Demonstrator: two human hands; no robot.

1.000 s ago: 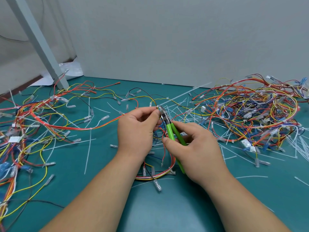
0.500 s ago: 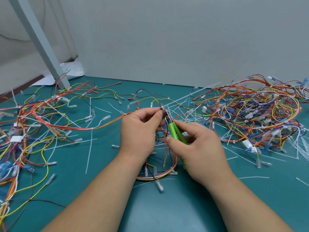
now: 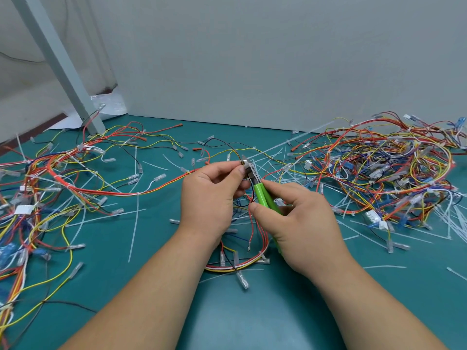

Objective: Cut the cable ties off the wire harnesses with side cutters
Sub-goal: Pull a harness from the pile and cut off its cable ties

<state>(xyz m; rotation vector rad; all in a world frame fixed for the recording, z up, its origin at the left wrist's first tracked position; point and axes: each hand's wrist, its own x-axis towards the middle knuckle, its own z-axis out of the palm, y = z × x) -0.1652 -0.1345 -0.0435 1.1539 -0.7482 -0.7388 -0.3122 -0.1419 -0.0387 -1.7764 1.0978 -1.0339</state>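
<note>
Desk: What has moved in the past second?

Photographer: Very little. The side cutters (image 3: pixel 262 195) and the two hands on them sit a touch higher over the green table (image 3: pixel 227 319). Both grips are unchanged.

Desk: Give me the count.

Photographer: There are two bare hands. One pair of cutters has two green handles. One wire harness (image 3: pixel 237 266) is being worked on. There are two more heaps of harnesses, the left heap (image 3: pixel 50 178) and the right heap (image 3: pixel 391 178). The white cut ties (image 3: pixel 134 223) strewn across the table are too many to count.

Desk: Where is the harness relative to the hands?

Photographer: The left hand (image 3: pixel 209 198) pinches its wires between thumb and fingertips, hard against the cutters' steel head. From there the wires drop away, and the rest lies as a loop on the table, beneath and between the two wrists. The right hand (image 3: pixel 300 223) is curled round the green handles, thumb on the near side, with the handles pressed close together. The tool points up and away from the person, towards the left fingertips.

Desk: And the tie at the blades?

Photographer: It is too small to make out, and I cannot tell how the blades stand.

Desk: Background?

Photographer: A grey wall (image 3: pixel 252 59) stands behind the table, and a slanted metal post (image 3: pixel 58 61) rises at rear left.
</note>
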